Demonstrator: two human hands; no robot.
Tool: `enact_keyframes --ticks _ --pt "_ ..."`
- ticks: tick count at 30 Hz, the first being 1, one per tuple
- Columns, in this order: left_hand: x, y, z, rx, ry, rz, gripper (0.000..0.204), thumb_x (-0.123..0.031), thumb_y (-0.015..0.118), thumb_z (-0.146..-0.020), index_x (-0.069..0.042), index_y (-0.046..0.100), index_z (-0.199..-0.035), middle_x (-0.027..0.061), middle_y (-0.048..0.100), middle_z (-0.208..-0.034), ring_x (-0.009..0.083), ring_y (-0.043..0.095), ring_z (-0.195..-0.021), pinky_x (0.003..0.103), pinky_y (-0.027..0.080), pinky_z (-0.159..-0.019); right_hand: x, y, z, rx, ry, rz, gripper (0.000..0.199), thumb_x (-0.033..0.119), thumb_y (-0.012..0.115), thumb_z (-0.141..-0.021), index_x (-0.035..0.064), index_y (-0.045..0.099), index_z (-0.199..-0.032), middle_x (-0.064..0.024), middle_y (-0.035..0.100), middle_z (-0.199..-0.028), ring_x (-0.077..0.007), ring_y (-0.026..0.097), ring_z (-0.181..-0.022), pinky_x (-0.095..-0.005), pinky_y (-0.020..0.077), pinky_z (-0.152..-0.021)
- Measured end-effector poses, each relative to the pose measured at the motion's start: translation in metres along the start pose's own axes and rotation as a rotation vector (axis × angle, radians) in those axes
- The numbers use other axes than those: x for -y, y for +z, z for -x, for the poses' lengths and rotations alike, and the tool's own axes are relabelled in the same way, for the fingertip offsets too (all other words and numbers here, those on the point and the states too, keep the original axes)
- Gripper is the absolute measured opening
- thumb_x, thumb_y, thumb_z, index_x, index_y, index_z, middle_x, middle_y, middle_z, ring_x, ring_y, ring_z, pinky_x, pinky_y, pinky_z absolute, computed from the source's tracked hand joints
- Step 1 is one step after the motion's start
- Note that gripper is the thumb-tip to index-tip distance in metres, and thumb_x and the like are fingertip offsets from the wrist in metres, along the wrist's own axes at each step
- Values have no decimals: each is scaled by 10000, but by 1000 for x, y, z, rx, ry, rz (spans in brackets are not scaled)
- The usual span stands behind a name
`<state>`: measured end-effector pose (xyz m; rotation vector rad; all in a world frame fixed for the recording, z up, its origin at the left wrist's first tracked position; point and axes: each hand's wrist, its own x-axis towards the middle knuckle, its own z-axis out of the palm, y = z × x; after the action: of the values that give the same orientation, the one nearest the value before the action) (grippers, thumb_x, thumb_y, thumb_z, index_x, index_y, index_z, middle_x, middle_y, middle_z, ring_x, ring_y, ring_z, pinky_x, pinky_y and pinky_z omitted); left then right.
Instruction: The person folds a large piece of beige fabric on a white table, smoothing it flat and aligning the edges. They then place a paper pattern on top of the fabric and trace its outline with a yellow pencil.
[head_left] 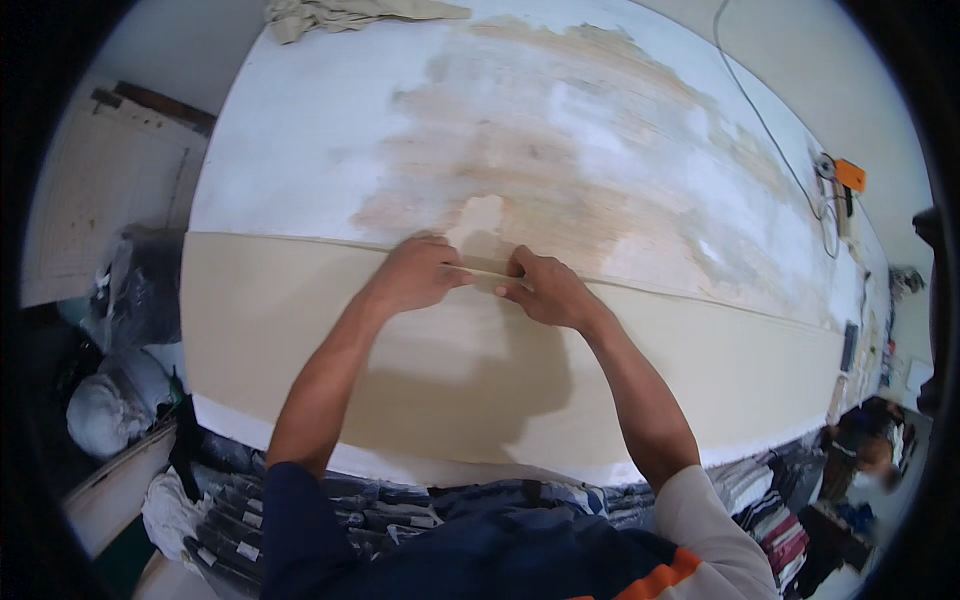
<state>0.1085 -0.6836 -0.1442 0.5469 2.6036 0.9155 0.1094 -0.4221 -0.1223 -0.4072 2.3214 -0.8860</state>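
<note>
Most of the view was taken up by a long white cutting table (300, 130), its surface worn through to brownish patches across the middle. A broad length of beige fabric (300, 340) was laid flat along the near side of the table, running from the left end away to the right, its far edge lying as a thin raised line across the worn patch. That edge was gripped near its middle by both hands. The left hand (420, 275) was curled palm down, fingers closed onto the fabric edge, and the right hand (545, 290) was set just beside it, its fingertips pinched on the same edge. A crumpled piece of pale cloth (350, 15) was seen at the far end of the table. A grey cable (760, 120) was trailed along the right side towards an orange tool (850, 175). Stacks of folded garments (380, 520) were piled below the near edge of the table, and filled sacks (110, 410) were left on the floor at the left.
</note>
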Motion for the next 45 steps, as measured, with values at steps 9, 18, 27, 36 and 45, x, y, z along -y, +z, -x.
enact_keyframes --ticks 9,18,27,36,45 --pt "-5 -22 -11 192 -171 111 249 -218 693 -973 15 714 -889 172 688 -760 327 578 -697 445 468 -701 -61 -67 57 9 216 98 285 302 673 -987 28 720 -925 -229 725 -900 -404 689 -839 -480 530 -767" --pt "-4 9 -9 -164 -83 44 111 -116 718 -932 -8 732 -907 162 717 -855 342 677 -867 443 514 -829 -78 -44 50 -349 216 100 253 252 767 -904 0 746 -920 -211 726 -809 -374 708 -767 -443 546 -717" --pt "-35 29 -27 -83 -42 -108 313 -265 661 -1001 -17 661 -810 167 682 -815 369 642 -844 483 480 -874 -85 -35 48 -379 223 22 188 173 722 -942 -11 722 -905 -209 709 -796 -377 671 -709 -425 518 -679" --pt "-55 37 -57 67 -22 87 287 -227 673 -988 -3 677 -810 167 660 -797 350 639 -832 459 468 -849 -75 -49 70 -416 107 -64 120 117 722 -905 -1 701 -897 -195 721 -889 -374 679 -841 -449 527 -771" --pt "-52 85 -43 -227 33 -260 78 -139 649 -978 -62 641 -981 120 645 -1027 320 603 -1054 457 427 -947 -108 -3 40 -661 -15 218 110 132 747 -855 67 659 -853 -120 690 -863 -342 651 -909 -482 489 -827"
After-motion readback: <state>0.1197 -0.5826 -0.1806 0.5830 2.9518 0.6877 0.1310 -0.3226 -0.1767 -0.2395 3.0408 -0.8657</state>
